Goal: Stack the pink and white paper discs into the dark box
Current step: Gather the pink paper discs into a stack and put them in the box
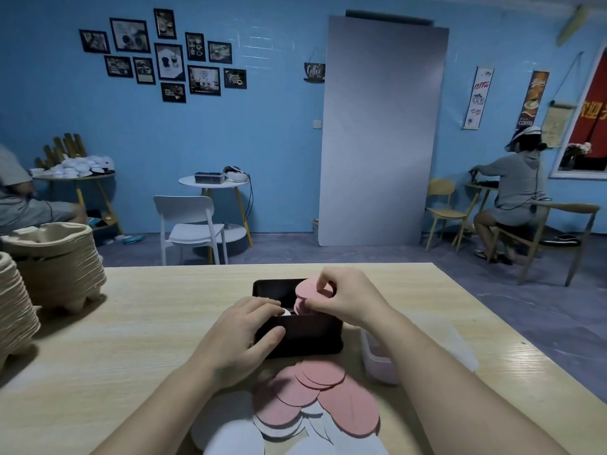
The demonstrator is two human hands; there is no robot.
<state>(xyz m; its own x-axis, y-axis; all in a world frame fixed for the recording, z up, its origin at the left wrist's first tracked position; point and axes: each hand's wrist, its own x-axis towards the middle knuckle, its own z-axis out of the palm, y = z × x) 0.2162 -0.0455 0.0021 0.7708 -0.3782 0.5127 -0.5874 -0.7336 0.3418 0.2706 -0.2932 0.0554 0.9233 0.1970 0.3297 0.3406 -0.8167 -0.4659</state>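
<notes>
The dark box (302, 336) stands in the middle of the wooden table (138, 323). My left hand (249, 326) grips its near-left wall, fingers curled over the rim and thumb on the outside. My right hand (341, 298) pinches a pink disc (305, 289) upright over the box, above several pink discs (300, 306) standing on edge inside. A sliver of a white disc (287, 312) shows by my left fingertips. A loose heap of pink discs (315, 395) and white discs (230, 431) lies on the table in front of the box.
A translucent plastic container (377, 362) sits right of the box, under my right forearm. Stacks of pulp paper trays (56, 257) stand at the table's left edge. Chairs, small tables and two seated people are farther back.
</notes>
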